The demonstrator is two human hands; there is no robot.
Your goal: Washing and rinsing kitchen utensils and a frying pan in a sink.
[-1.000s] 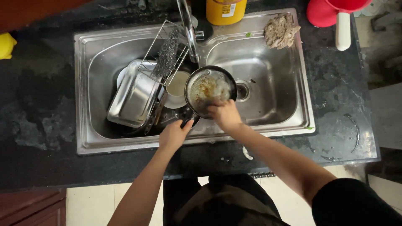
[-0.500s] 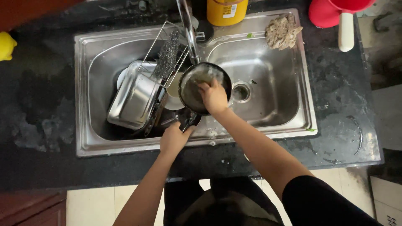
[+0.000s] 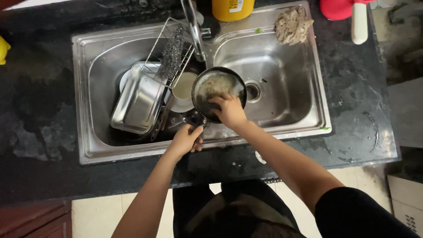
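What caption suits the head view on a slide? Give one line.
Over a steel double sink, the left hand grips a small black pan by its handle while the right hand presses inside it.

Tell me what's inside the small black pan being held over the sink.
The black pan holds pale soapy residue across its bottom. The right hand presses into it, fingers covering part of the base, so whatever it scrubs with is hidden.

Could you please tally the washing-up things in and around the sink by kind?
Frying pan: 1
Steel tray: 1
Wire rack: 1
Scrubbing wad: 1
Yellow bottle: 1
Round dishes: at least 2, partly hidden
Total: at least 7
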